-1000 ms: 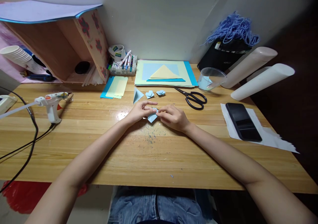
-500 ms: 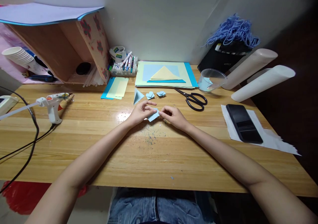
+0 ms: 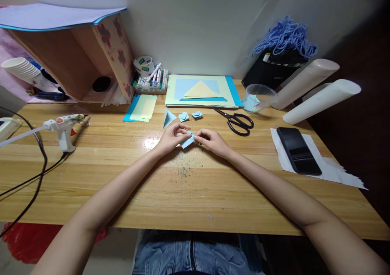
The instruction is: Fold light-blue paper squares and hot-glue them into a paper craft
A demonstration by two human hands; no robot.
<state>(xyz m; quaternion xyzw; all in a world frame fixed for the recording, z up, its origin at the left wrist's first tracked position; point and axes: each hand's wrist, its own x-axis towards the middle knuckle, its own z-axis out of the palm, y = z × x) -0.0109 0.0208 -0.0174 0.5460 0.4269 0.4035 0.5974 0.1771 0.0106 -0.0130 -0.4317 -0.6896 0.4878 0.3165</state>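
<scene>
Here's the wooden counter (image 3: pixel 231 202), a good flat base for creasing, with the stack of coloured paper (image 3: pixel 171 98) at the back and black-handled scissors (image 3: pixel 242 125) lying well clear of the work. In come the hands: the left hand (image 3: pixel 173 139) grasps the light-blue paper piece (image 3: pixel 187 142), thumb across its upper left; the right hand (image 3: pixel 212 143) pinches its right corner, thumb to forefinger. The piece sits between them, near the counter's middle; whether it touches the wood, I can't tell. Good form, I'd say: left thumb firm as the anchor, right fingertips lining up the edge before pressing, light pressure so the thin paper won't buckle. Just beyond, the heart-like folded paper (image 3: pixel 183 117) offers a handy reference. And those tiny scraps (image 3: pixel 184 168)? Best kept out of the crease.
</scene>
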